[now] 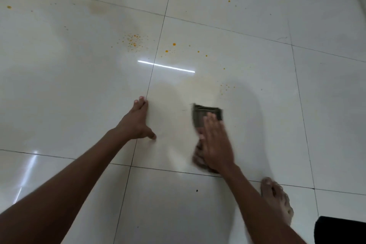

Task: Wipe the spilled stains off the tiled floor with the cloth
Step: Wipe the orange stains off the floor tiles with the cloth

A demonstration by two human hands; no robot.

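The right hand [214,142] lies flat on the cloth [206,117], fingers straight and close together, pressing it onto the tiled floor [79,85] just above a grout line – the hand and the cloth are blurred. The left hand [136,123] rests on the floor beside it, fingers pressed together, thumb spread out. Orange stains [133,40] are scattered farther up, near the crossing of grout lines. A bare foot [276,198] stands near the floor's lower right.

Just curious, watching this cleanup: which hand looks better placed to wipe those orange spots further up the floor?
Probably the right hand: it already presses flat on the cloth, just below the orange spots. The left hand rests bare on the tiled floor, seemingly as support.
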